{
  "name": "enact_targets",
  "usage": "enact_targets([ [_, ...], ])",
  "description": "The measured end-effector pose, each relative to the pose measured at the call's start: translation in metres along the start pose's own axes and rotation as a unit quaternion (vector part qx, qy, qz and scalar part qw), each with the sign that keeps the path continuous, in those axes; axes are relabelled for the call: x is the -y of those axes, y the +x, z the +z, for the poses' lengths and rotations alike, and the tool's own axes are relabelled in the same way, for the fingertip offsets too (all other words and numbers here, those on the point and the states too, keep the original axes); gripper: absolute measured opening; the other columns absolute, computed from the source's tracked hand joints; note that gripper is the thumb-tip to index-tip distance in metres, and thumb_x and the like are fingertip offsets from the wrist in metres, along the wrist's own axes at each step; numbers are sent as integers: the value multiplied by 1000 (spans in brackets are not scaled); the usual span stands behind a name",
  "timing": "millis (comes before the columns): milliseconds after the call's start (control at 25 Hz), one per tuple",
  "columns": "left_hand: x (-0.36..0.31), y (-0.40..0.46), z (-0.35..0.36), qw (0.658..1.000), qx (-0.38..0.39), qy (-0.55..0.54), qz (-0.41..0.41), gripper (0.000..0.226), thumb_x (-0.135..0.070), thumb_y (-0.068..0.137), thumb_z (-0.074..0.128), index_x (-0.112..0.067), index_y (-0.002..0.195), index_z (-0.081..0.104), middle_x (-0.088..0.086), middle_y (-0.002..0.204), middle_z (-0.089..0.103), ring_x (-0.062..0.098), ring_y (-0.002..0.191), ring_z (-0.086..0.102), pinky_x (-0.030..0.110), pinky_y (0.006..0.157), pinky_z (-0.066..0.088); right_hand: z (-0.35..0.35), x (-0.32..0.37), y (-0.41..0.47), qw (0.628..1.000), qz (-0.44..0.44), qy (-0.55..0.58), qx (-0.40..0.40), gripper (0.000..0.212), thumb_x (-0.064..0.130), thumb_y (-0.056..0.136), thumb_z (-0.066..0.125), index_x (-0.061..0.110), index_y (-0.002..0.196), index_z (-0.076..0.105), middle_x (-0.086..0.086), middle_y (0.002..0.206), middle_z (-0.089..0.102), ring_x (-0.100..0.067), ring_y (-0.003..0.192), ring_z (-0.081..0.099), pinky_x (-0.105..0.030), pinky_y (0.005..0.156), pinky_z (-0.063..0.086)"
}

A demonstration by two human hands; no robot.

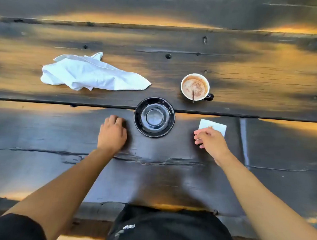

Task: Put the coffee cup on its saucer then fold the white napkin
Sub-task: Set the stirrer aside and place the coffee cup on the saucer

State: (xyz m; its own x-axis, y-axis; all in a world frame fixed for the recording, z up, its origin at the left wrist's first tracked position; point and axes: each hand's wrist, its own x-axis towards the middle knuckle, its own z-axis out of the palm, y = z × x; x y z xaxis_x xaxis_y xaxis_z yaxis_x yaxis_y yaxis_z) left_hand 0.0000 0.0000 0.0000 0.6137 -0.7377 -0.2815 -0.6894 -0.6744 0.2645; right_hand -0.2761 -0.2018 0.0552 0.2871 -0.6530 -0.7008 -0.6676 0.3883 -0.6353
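A coffee cup [195, 86], white inside with a dark handle and a thin stirrer leaning in it, stands on the dark wooden table, up and to the right of its black saucer [154, 117]. The saucer is bare. A crumpled white napkin [91, 73] lies far left of the cup. My left hand [112, 131] rests on the table just left of the saucer, fingers curled, holding nothing. My right hand [210, 141] hovers right of the saucer with loosely bent fingers, partly covering a small white paper square [214, 126].
The table [169, 175] is made of wide dark planks with gaps between them; one gap runs under the saucer's far edge. The table's near edge is just above my lap.
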Motion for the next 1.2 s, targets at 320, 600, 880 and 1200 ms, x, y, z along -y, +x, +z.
enact_targets([
  [320, -4, 50, 32, 997, -54, 61, 14, 64, -39, 102, 24, -9, 159, 22, 13, 169, 13, 30, 157, 9, 52, 126, 8, -6, 52, 69, 995, -11, 89, -32, 32, 29, 100, 54, 4, 96, 73, -4, 76, 69, -13, 61, 58, -25, 55, 39],
  [600, -2, 49, 36, 996, -83, 40, 14, 64, -38, 100, 30, -12, 158, 27, 11, 168, 18, 27, 157, 12, 52, 126, 10, 9, 54, 82, 993, 5, 116, -35, 45, 38, 103, 48, 1, 100, 72, -4, 78, 71, -11, 59, 58, -24, 55, 41],
  [880, -2, 51, 34, 995, -88, 36, 9, 65, -39, 99, 31, -11, 157, 30, 13, 167, 20, 29, 156, 13, 52, 126, 9, -2, 54, 86, 987, 11, 150, -56, 46, 34, 104, 43, 4, 89, 74, -15, 79, 74, -14, 61, 61, -27, 56, 42],
  [1200, -4, 52, 35, 996, -82, 38, 4, 67, -41, 98, 28, -11, 157, 29, 12, 168, 18, 28, 157, 11, 52, 126, 8, 9, 66, 76, 985, 16, 170, -20, 26, 20, 97, 62, 1, 85, 75, -10, 69, 69, -13, 57, 56, -25, 53, 39],
])
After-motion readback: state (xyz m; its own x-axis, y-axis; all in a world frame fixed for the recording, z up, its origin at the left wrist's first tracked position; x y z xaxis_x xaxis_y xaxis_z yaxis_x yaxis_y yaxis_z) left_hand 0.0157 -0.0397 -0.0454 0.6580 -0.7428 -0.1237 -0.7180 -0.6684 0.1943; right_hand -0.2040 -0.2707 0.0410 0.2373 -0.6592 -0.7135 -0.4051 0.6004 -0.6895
